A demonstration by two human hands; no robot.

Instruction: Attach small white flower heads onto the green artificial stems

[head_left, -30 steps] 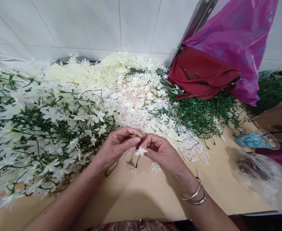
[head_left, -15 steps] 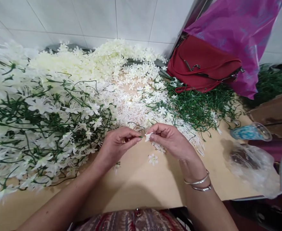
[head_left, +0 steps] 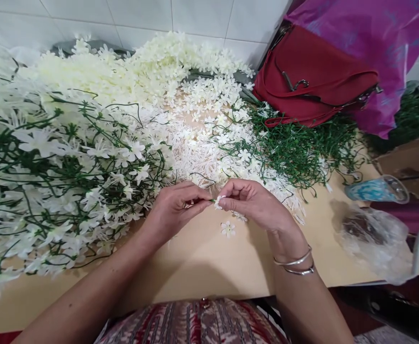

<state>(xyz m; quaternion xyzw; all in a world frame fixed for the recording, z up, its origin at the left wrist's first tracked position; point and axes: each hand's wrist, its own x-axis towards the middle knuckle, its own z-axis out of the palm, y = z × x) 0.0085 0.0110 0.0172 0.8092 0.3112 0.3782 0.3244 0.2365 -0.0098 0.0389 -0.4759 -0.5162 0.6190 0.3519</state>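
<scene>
My left hand [head_left: 179, 208] pinches a thin green stem, whose tip shows just past the fingertips. Facing it, my right hand [head_left: 252, 203] holds a small white artificial flower [head_left: 218, 202] between thumb and forefinger. Flower and stem tip meet, or nearly so; whether they are joined I cannot tell. Below the hands a loose white flower [head_left: 228, 229] lies on the table [head_left: 195, 267]. Beyond them spreads a pile of thin white strands [head_left: 200, 157]. Left of my hands is a big heap of white flowers on green stems [head_left: 88, 191].
Cream blossoms [head_left: 141, 71] lie heaped along the tiled wall. Green stems [head_left: 298, 148] pile up in front of a red handbag [head_left: 320, 76] and a purple plastic bag [head_left: 374, 43]. At right are a blue-and-white cup [head_left: 374, 190], a clear plastic bag [head_left: 377, 243] and a cardboard box [head_left: 413, 157].
The flower and the stem tip have come closer together between my hands. The camera view has shifted slightly, so the table and background sit a little higher.
</scene>
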